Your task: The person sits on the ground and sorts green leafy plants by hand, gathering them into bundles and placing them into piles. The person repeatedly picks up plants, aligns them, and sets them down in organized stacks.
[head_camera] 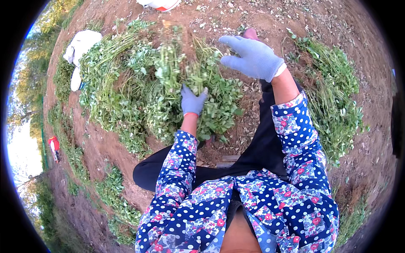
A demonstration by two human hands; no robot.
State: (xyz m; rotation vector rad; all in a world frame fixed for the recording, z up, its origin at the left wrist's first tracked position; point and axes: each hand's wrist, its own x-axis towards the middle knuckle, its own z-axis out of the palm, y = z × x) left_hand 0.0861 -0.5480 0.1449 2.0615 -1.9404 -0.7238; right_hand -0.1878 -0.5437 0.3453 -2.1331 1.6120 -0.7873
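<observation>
My left hand (193, 101), in a light blue-grey knit glove, has its thumb and fingers spread around the lower part of a bunch of uprooted leafy plants (172, 68). The bunch is blurred, its brownish root end pointing away from me. It lies over a large heap of the same green plants (126, 91) in front and to my left. My right hand (250, 58), gloved alike, is raised right of the bunch. Its thumb and fingers are apart, with nothing in them.
Another pile of pulled plants (335, 95) lies right of my leg. A white bucket (161, 4) stands at the far edge. White cloth or bag (82, 44) lies beyond the heap at left. Smaller plant rows (110, 186) and a red object (54, 144) are farther left.
</observation>
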